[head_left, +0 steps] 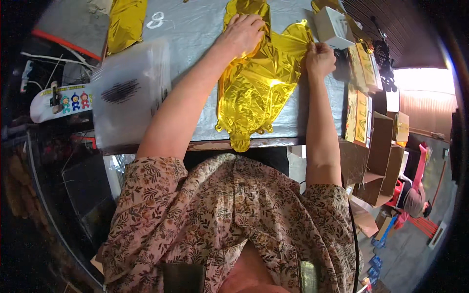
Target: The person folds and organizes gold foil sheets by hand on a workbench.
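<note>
A flat, deflated gold foil balloon (259, 93) lies creased on the grey-covered table (195, 63). Its small tabbed end hangs just over the near edge. My left hand (243, 35) rests on the far part of the balloon, fingers spread over the foil and partly curled at the tips. On the right, my right hand (321, 59) is closed in a pinch on the corner of a foil flap that is drawn out toward it.
A stack of clear plastic bags (132, 93) lies left of the balloon. Another gold foil sheet (127, 24) sits at the far left. A white box (333, 28) stands beyond my right hand. Cardboard boxes (376, 161) line the right side. A skateboard deck (61, 102) is at left. Farther right is another person (414, 198).
</note>
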The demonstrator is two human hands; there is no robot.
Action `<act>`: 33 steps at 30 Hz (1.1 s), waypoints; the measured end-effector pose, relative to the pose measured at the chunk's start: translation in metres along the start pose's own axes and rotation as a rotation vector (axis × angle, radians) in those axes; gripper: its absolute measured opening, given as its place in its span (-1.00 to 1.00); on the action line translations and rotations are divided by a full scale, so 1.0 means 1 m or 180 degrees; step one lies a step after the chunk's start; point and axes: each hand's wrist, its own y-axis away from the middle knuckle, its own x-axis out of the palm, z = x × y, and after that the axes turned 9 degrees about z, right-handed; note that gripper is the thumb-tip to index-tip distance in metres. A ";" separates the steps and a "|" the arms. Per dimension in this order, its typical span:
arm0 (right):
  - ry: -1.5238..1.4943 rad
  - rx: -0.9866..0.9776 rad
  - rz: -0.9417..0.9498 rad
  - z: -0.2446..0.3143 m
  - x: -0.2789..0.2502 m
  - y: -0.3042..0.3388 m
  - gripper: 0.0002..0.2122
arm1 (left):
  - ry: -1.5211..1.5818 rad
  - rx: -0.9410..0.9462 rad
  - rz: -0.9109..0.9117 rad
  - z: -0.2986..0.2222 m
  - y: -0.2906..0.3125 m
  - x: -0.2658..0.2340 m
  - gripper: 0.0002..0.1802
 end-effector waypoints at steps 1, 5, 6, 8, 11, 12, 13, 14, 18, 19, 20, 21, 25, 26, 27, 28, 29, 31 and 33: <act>-0.0135 0.0046 0.0113 -0.001 -0.003 -0.001 -0.78 | 0.0005 0.0021 -0.0018 -0.001 0.000 0.000 -0.57; -0.0836 -0.0112 0.0225 -0.012 -0.026 -0.003 -0.65 | -0.0002 0.0108 -0.0132 0.001 -0.003 0.003 -0.59; -0.0830 -0.0104 0.0232 -0.006 -0.036 0.005 -0.65 | -0.0036 0.0064 -0.0102 0.004 0.001 0.004 -0.59; 0.0103 -0.0116 0.1370 -0.002 -0.061 0.023 -0.54 | -0.0006 0.0036 -0.0107 0.010 0.001 0.007 -0.57; 0.0575 -0.0107 0.1020 -0.003 -0.057 0.048 -0.54 | 0.0099 -0.0087 -0.0017 0.008 -0.001 0.008 -0.53; 0.0754 -0.0234 0.0688 0.003 -0.056 0.056 -0.55 | 0.0113 -0.0068 -0.0021 0.009 -0.001 0.010 -0.53; 0.0669 -0.0080 0.0679 0.009 -0.052 0.057 -0.57 | 0.0070 -0.0077 -0.0060 0.011 -0.001 0.011 -0.53; 0.0687 -0.0064 0.0659 0.010 -0.049 0.058 -0.57 | 0.0035 -0.0072 -0.0101 0.009 -0.004 0.010 -0.53; 0.0489 0.0028 0.0541 0.022 -0.043 0.054 -0.62 | -0.0124 -0.0044 -0.0103 0.008 -0.002 0.011 -0.55; 0.0442 0.0156 0.0684 0.026 -0.043 0.052 -0.64 | -0.0099 -0.0059 -0.0150 0.009 -0.001 0.012 -0.55; 0.0405 0.0299 0.0812 0.029 -0.044 0.050 -0.66 | -0.0064 -0.0053 -0.0201 0.007 -0.003 0.010 -0.55; 0.0409 0.0286 0.0793 0.027 -0.041 0.048 -0.66 | -0.0062 -0.0051 -0.0224 0.006 -0.003 0.009 -0.55; -0.0399 -0.0100 0.0563 0.011 -0.037 0.044 -0.74 | 0.0041 -0.0105 -0.0065 -0.002 -0.004 0.004 -0.55; -0.0818 -0.0315 0.0436 0.011 -0.039 0.046 -0.76 | 0.0047 -0.0131 -0.0047 -0.002 -0.003 0.004 -0.55; -0.0898 -0.0201 0.0527 0.031 -0.059 0.054 -0.79 | 0.0061 -0.0118 -0.0048 0.000 0.001 0.003 -0.55; -0.0919 -0.0236 0.0559 0.030 -0.055 0.054 -0.79 | 0.0040 -0.0165 -0.0055 0.004 0.004 0.001 -0.55; -0.2065 -0.0233 0.0975 0.027 -0.062 0.052 -0.79 | 0.0048 -0.0130 -0.0013 0.003 0.002 0.001 -0.55; -0.4930 0.0562 0.1672 0.027 -0.067 0.048 -0.74 | 0.0070 -0.0084 -0.0073 0.003 0.002 0.001 -0.55; -0.5680 0.0752 0.1875 0.033 -0.063 0.047 -0.71 | -0.0004 -0.0105 -0.0097 0.004 0.001 0.001 -0.55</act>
